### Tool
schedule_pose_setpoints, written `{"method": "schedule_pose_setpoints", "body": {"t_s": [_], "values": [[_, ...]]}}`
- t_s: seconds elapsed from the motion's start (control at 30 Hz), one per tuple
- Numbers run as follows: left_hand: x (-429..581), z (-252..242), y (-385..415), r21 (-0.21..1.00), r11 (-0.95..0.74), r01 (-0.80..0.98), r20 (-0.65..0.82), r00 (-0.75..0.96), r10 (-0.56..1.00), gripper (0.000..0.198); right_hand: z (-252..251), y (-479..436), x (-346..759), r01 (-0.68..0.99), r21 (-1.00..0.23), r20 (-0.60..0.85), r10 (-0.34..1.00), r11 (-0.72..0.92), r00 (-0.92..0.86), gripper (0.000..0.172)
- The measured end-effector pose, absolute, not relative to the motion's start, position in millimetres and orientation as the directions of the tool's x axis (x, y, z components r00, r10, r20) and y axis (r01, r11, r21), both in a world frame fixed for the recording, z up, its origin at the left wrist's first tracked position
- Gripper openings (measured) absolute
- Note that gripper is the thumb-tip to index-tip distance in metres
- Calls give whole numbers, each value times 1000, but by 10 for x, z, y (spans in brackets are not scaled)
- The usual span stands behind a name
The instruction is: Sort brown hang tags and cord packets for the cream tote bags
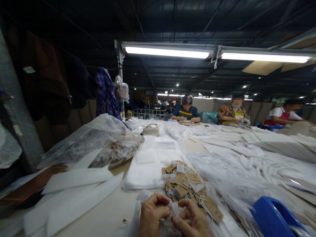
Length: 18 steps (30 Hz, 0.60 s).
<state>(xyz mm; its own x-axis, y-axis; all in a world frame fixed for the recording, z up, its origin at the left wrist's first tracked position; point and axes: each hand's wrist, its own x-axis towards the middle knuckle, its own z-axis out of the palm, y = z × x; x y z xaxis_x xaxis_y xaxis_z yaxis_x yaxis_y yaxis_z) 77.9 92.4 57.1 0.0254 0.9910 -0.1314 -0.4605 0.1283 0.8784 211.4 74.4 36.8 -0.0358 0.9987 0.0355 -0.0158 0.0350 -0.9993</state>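
Note:
At the near edge of the table, my left hand point(152, 212) and my right hand point(194, 218) are close together. Both have thumb and fingers pinched. A thin white string point(173, 207) seems to run between the fingertips. Crumpled white, partly see-through material point(169, 227) lies right under them, and its kind is unclear. Just beyond my hands is a heap of brown cardboard hang tags point(181, 180) with white strings, a few of them white or grey. Part of the heap is hidden behind my fingers.
Flat white bags point(145, 172) lie beyond the tags. To the left are a clear bag of tags point(116, 149), curved white sheets point(79, 184) and a brown flat case point(32, 184). A blue tape dispenser point(274, 217) stands at the right. Several co-workers sit across the table.

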Motion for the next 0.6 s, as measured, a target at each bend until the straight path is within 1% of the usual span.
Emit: {"method": "schedule_pose_setpoints", "body": {"t_s": [0.07,0.1,0.13,0.17,0.23,0.3,0.33,0.4,0.43,0.5,0.53,0.6], "values": [[757,610,905,884,131,-448,-149,-6,989,15,491,716,2135,-70,-997,37,999,39,28,44],[744,628,896,887,131,-442,-154,-16,988,14,544,711,2144,-70,-997,40,997,44,65,40],[731,645,888,893,128,-431,-150,-19,988,13,585,712,2154,-33,-998,45,994,48,97,35],[719,659,882,901,125,-415,-143,-13,990,12,610,717,2165,47,-998,55,991,50,121,29],[699,682,872,919,125,-374,-132,7,991,11,618,733,2185,311,-947,124,985,80,124,19],[681,705,865,931,140,-338,-137,34,990,10,587,749,2196,579,-800,232,971,158,55,17],[670,718,862,932,153,-327,-144,52,988,10,566,755,2198,674,-712,273,962,195,11,19],[634,746,855,926,177,-334,-154,96,983,9,531,764,2198,784,-579,297,954,223,-53,23],[610,758,848,917,189,-351,-153,129,980,9,522,765,2197,809,-547,285,957,214,-60,24],[555,779,827,889,213,-404,-131,222,966,11,523,752,2199,816,-541,280,958,205,-55,24],[531,787,812,875,222,-430,-104,281,954,12,532,737,2201,799,-552,294,952,238,-81,26],[499,797,779,854,232,-467,-34,394,919,15,556,695,2206,741,-557,316,921,375,-229,35]]}}
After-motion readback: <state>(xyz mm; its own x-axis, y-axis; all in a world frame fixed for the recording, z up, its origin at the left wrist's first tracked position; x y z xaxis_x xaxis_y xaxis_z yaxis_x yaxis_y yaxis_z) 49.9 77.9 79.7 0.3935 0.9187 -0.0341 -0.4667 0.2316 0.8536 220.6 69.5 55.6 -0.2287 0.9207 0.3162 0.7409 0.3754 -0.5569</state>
